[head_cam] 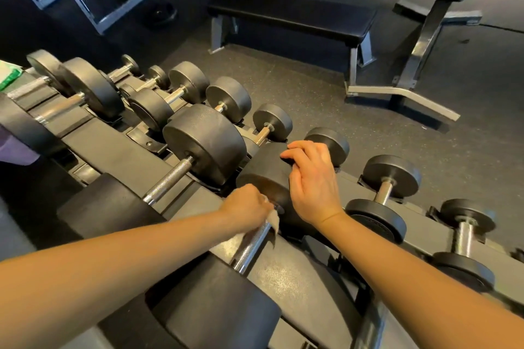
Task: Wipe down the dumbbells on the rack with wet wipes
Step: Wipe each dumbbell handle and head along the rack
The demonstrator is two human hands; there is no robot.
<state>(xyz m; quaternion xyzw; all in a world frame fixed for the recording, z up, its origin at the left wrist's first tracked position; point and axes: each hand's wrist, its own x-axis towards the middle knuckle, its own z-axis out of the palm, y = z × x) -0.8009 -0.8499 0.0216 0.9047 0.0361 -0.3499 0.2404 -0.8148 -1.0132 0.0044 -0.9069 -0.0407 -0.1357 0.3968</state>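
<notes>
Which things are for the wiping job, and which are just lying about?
For the job: wet wipe in the left hand; dumbbell it rubs, right hand holding its end; the other dumbbells on the rack.
Just lying about: flat bench; weight plate; angled bench frame.

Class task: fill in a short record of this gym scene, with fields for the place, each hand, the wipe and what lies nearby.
place: rack of weights on a dark gym floor
left hand: grips the wipe at the dumbbell handle
right hand: lies on that dumbbell's far head, fingers bent over it
wipe: white, crumpled, against the metal handle
nearby: other dumbbells on the rack; black bench behind; green and white pack at the left edge
</notes>
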